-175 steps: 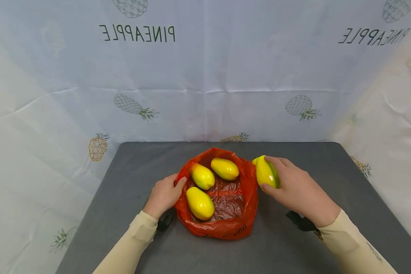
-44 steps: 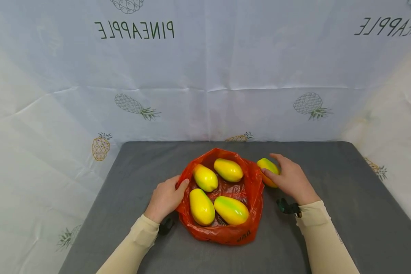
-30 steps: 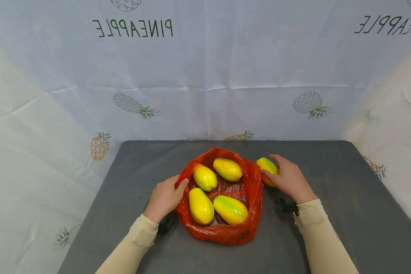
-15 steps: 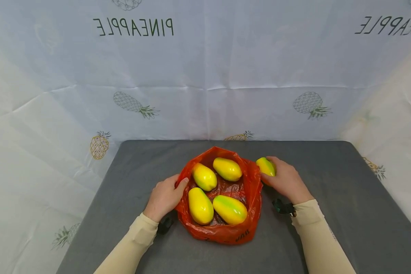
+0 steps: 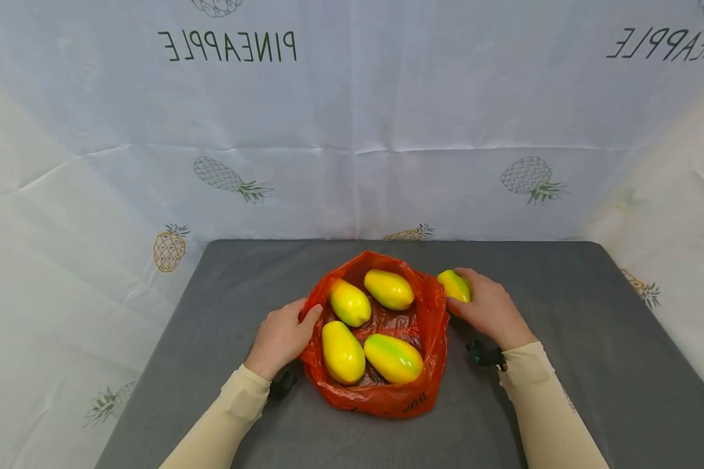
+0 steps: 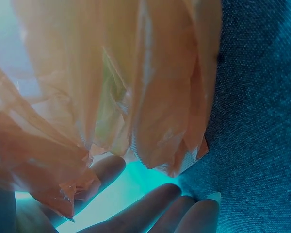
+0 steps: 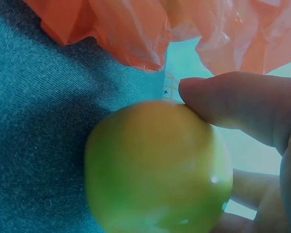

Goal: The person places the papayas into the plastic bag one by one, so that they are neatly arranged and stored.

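An open red plastic bag [image 5: 381, 404] stands mid-table with several yellow mangoes inside, among them one [image 5: 393, 358] with a green streak at the front right. My left hand [image 5: 281, 335] pinches the bag's left rim, thumb over the edge; in the left wrist view the thin plastic [image 6: 165, 87] hangs in folds by the fingers. Just right of the bag, my right hand [image 5: 493, 309] grips another mango [image 5: 454, 285], yellow and green. Up close, that mango [image 7: 155, 170] sits low by the cloth with the thumb [image 7: 233, 97] along its side; the hand hides part of it.
The dark grey table [image 5: 592, 391] reaches back to a pale pineapple-print curtain [image 5: 352, 117]. Both forearms come in from the front, in cream sleeves [image 5: 540, 384]. A dark strap-like band [image 5: 484, 355] is at the right wrist.
The green-streaked mango has gone from my right hand into the bag. Lately the right hand's fingers have closed round the mango beside the bag. My left hand keeps hold of the rim.
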`<state>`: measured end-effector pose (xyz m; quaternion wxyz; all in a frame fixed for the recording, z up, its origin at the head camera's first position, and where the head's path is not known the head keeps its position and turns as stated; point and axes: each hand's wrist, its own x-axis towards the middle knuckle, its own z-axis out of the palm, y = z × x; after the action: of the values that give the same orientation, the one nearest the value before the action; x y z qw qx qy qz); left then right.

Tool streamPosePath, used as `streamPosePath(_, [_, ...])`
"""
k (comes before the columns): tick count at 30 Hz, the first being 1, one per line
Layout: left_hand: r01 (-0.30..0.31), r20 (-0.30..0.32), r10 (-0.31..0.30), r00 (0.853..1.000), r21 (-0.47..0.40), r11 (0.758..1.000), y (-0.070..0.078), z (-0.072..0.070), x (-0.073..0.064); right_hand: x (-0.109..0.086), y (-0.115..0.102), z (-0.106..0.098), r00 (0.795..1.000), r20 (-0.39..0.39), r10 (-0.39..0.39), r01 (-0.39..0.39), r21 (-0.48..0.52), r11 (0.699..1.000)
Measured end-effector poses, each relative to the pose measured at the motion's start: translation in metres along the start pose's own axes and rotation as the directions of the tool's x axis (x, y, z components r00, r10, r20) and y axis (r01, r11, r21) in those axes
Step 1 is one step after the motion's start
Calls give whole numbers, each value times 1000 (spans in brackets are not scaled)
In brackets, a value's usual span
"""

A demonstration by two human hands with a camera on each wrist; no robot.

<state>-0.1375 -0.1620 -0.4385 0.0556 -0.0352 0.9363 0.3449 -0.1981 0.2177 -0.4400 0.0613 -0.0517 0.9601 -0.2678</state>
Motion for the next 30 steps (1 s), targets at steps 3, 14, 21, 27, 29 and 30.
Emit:
streamPosePath(3, [0, 3, 0, 1000, -1, 1000, 0, 1, 0, -2, 1, -1, 1000, 4, -5, 5, -5, 1000])
streamPosePath(14, [-12, 3, 12, 1000, -12, 1000, 0, 0, 0, -12, -3, -23, 998, -24, -51, 51, -14, 999])
streamPosePath(21, [-6, -1, 6, 1000, -2, 1000, -1, -2, 0, -21, -14, -38, 997, -29, -68, 67, -19, 998])
streamPosePath(27, [-15, 0, 15, 1000, 0, 1000, -1, -1, 1, -29, -21, -47, 996, -37, -77, 77, -15, 997])
streamPosePath(29, [-14, 2, 14, 1000, 0, 1000, -1, -1, 2, -32, -24, -49, 996, -34, -79, 78, -10, 997])
streamPosePath(30, [-14, 2, 14, 1000, 2, 1000, -1, -1, 2, -34, -26, -50, 996, -33, -81, 81, -9, 997])
